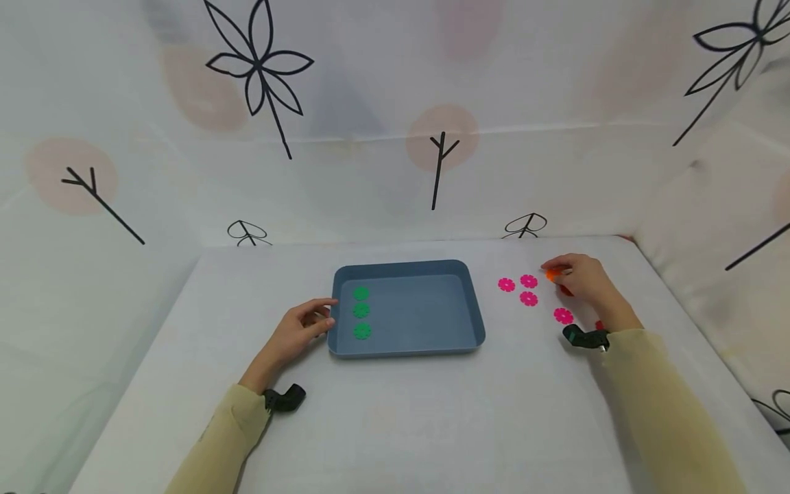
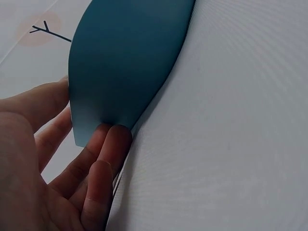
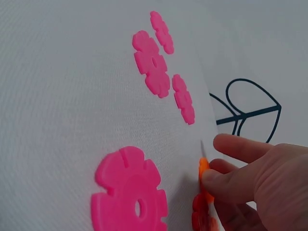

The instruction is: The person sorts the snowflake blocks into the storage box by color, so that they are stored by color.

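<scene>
Orange and probably light, stiff and slick — best taken by its edge — the disc [image 1: 553,275] is right of the tray [image 1: 426,322], in the right hand's [image 1: 585,280] narrow pinching grip, while the left hand [image 1: 298,329] holds the tray's left rim.

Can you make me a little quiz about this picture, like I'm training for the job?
1. How many green pieces lie in the blue tray?
2. True or false: the right hand holds a green piece.
3. What does the left hand touch?
A) a pink piece
B) the blue tray
C) a red piece

Key:
1. Three.
2. False; it holds an orange piece.
3. B.
</scene>
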`<move>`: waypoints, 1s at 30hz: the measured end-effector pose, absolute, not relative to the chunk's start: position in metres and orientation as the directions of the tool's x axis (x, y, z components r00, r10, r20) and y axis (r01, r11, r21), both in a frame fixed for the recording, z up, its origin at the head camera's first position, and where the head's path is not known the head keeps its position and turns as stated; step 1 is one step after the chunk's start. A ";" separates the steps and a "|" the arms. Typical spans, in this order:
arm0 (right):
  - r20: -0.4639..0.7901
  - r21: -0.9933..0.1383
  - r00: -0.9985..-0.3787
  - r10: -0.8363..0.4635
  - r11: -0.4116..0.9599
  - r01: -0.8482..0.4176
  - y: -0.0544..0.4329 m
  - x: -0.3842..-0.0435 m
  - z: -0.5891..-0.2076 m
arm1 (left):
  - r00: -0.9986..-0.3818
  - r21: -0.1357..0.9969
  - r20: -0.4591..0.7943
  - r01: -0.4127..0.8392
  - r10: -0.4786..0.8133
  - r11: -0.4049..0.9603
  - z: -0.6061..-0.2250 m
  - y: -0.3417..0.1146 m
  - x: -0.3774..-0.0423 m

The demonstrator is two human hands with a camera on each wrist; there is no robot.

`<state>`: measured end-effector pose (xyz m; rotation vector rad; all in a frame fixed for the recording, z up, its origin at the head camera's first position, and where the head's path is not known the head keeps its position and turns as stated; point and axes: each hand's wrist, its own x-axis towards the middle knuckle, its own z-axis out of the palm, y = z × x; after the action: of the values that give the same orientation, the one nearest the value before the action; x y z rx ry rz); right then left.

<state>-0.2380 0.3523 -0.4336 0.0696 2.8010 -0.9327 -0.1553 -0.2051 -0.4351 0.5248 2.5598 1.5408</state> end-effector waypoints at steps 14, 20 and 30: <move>-0.254 -0.546 -0.967 -0.032 0.829 0.116 0.348 -0.246 -0.431 | -0.933 0.877 0.088 0.239 0.349 0.418 -0.435 -0.203 -0.154; -0.242 -0.539 -0.970 -0.011 0.833 0.125 0.350 -0.246 -0.433 | -0.934 0.878 0.087 0.236 0.346 0.416 -0.435 -0.202 -0.154; -0.209 -0.516 -0.978 -0.012 0.851 0.099 0.345 -0.244 -0.429 | -0.930 0.873 0.095 0.249 0.355 0.419 -0.435 -0.203 -0.156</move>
<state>-0.2438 0.3452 -0.4294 0.0672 2.8230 -0.8035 -0.1558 -0.2034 -0.4348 0.5460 2.5565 1.5459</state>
